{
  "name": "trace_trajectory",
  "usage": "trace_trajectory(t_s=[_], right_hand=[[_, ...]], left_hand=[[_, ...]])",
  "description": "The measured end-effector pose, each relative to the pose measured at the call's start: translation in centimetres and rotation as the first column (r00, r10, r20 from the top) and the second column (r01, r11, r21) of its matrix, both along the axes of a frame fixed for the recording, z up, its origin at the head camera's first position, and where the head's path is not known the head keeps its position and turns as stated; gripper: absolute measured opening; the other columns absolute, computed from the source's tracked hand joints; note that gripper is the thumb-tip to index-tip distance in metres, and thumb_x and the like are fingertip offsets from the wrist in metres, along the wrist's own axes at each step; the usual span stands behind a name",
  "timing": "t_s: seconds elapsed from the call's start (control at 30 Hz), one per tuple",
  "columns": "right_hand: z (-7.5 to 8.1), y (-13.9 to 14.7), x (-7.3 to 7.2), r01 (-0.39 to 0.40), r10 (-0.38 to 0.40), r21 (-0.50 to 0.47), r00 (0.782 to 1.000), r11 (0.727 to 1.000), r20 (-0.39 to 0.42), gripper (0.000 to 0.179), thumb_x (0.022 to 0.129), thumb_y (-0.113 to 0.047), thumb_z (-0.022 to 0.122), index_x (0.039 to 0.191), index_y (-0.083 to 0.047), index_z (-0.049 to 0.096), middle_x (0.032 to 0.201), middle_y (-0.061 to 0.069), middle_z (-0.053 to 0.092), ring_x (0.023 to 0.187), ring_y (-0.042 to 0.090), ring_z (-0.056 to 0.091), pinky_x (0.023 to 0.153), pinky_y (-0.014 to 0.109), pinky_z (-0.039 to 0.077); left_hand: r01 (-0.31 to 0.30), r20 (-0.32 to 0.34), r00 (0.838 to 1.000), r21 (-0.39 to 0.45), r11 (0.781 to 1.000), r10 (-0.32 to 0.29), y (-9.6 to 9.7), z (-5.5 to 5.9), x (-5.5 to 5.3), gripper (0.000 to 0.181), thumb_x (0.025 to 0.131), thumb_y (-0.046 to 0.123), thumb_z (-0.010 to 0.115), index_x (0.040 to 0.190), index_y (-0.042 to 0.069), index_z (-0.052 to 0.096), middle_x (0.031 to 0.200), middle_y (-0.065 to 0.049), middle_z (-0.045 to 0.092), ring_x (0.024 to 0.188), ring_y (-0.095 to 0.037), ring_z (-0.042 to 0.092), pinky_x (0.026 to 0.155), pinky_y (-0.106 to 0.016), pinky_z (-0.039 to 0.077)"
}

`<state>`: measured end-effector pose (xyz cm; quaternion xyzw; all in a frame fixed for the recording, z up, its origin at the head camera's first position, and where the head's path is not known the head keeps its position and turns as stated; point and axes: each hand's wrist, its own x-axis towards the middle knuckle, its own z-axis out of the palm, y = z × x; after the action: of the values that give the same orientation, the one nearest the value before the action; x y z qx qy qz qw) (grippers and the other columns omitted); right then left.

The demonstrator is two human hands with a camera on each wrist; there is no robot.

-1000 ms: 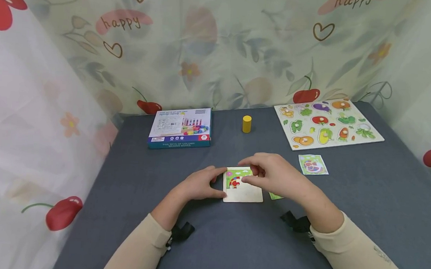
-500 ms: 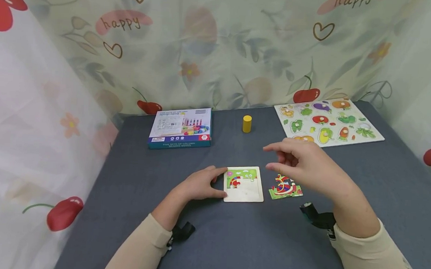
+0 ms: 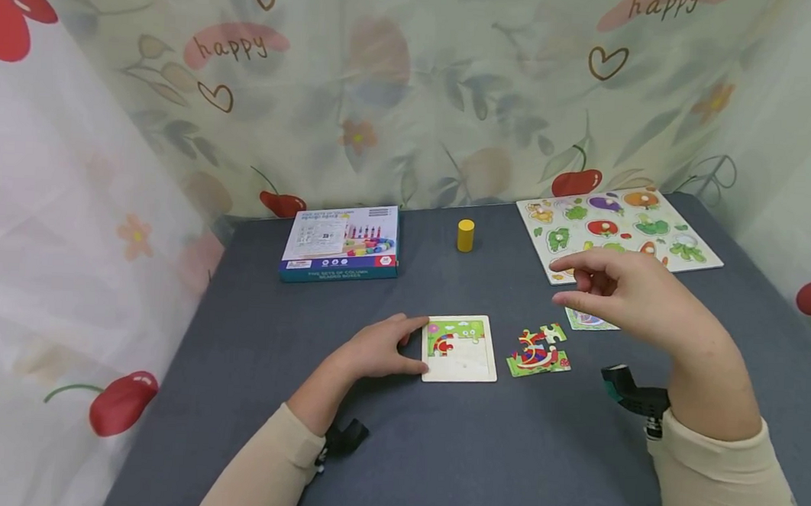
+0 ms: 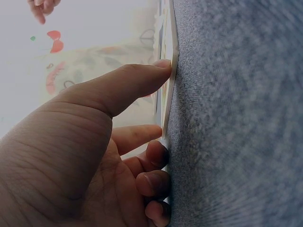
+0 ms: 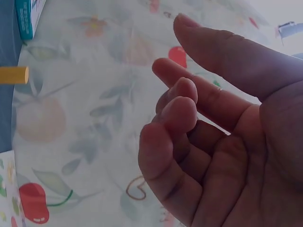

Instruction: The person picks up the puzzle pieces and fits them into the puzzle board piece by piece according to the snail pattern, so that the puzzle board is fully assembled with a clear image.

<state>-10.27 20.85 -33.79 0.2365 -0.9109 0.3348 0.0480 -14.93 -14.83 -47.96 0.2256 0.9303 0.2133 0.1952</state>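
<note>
A square wooden puzzle board (image 3: 464, 367) lies flat, with a few picture pieces filling its upper and left parts. My left hand (image 3: 383, 347) rests at its left side, thumb and straight index finger touching the edge near the two left corners. In the left wrist view the other fingers of this left hand (image 4: 109, 142) curl against the cloth. To the board's right is a small heap of loose jigsaw pieces (image 3: 538, 355). My right hand (image 3: 630, 299) hovers above a picture card (image 3: 584, 320), partly covering it. Its fingers are loosely bent, with nothing between thumb and index finger.
Behind stand a boxed bead set (image 3: 340, 242), a yellow cylinder (image 3: 465, 235) and a vegetable peg board (image 3: 688, 241), partly behind my right hand. A dark grey cloth (image 3: 436, 453) covers the table. A printed curtain (image 3: 421, 93) hangs at the back.
My right hand has left the puzzle board and moved right and up over the card, uncovering the loose jigsaw pieces. My left hand has stayed at the board's edge.
</note>
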Motion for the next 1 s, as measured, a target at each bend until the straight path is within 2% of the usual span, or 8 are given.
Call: trace_trajectory(t_s=[0.1, 0.27, 0.5, 0.63, 0.87, 1.0], right_hand=[[-0.1, 0.9, -0.5, 0.022, -0.023, 0.017, 0.997, 1.000, 0.072, 0.033, 0.090, -0.021, 0.082, 0.120, -0.010, 0.072, 0.083, 0.002, 0.058, 0.069, 0.014, 0.056, 0.065, 0.024, 0.043], [-0.5, 2.3, -1.4, 0.057, -0.074, 0.085, 0.976, 0.995, 0.207, 0.033, 0.091, -0.025, 0.081, 0.118, -0.009, 0.071, 0.083, 0.003, 0.058, 0.070, 0.016, 0.054, 0.065, 0.028, 0.042], [-2.0, 3.9, -2.7, 0.037, -0.068, 0.108, 0.954, 0.993, 0.291, 0.030, 0.090, -0.024, 0.082, 0.112, -0.008, 0.071, 0.080, 0.003, 0.056, 0.069, 0.017, 0.054, 0.067, 0.029, 0.043], [-3.8, 4.2, -4.5, 0.015, -0.057, 0.103, 0.908, 0.995, 0.415, 0.034, 0.090, -0.024, 0.081, 0.115, -0.004, 0.068, 0.078, 0.004, 0.055, 0.068, 0.018, 0.052, 0.066, 0.031, 0.043], [-7.4, 3.8, -7.0, -0.094, 0.037, 0.061, 0.791, 0.994, 0.610, 0.040, 0.090, -0.014, 0.079, 0.120, 0.006, 0.061, 0.075, 0.002, 0.055, 0.063, 0.016, 0.049, 0.063, 0.032, 0.044], [-8.7, 2.9, -7.5, -0.140, 0.085, 0.035, 0.762, 0.990, 0.642, 0.039, 0.088, -0.012, 0.080, 0.117, 0.005, 0.061, 0.074, 0.002, 0.052, 0.062, 0.015, 0.045, 0.061, 0.031, 0.041]], left_hand=[[-0.003, 0.006, 1.000, 0.012, 1.000, 0.003, 0.0, 0.1, 0.0, 0.086, 0.085, 0.052, 0.080, 0.158, 0.023, 0.043, 0.099, -0.001, 0.050, 0.088, -0.017, 0.051, 0.068, -0.033, 0.037], [-0.011, 0.014, 1.000, 0.016, 1.000, 0.011, 0.1, 0.4, 0.1, 0.086, 0.085, 0.051, 0.080, 0.158, 0.023, 0.044, 0.099, -0.001, 0.051, 0.088, -0.017, 0.051, 0.068, -0.033, 0.038], [-0.005, 0.012, 1.000, 0.011, 1.000, 0.005, 0.1, 0.2, 0.1, 0.085, 0.086, 0.051, 0.079, 0.158, 0.023, 0.043, 0.099, -0.002, 0.050, 0.087, -0.017, 0.051, 0.068, -0.033, 0.037], [-0.013, 0.007, 1.000, 0.002, 1.000, 0.013, 0.1, 0.2, 0.0, 0.085, 0.086, 0.051, 0.079, 0.158, 0.025, 0.043, 0.099, -0.002, 0.051, 0.087, -0.017, 0.051, 0.067, -0.032, 0.036], [-0.010, 0.009, 1.000, 0.006, 1.000, 0.010, 0.1, 0.1, -0.1, 0.086, 0.085, 0.052, 0.080, 0.158, 0.024, 0.044, 0.099, -0.002, 0.051, 0.087, -0.017, 0.051, 0.067, -0.033, 0.037], [-0.011, 0.008, 1.000, 0.001, 1.000, 0.011, 0.1, 0.0, -0.1, 0.085, 0.085, 0.052, 0.080, 0.158, 0.025, 0.043, 0.099, -0.002, 0.051, 0.087, -0.017, 0.051, 0.067, -0.032, 0.036]])
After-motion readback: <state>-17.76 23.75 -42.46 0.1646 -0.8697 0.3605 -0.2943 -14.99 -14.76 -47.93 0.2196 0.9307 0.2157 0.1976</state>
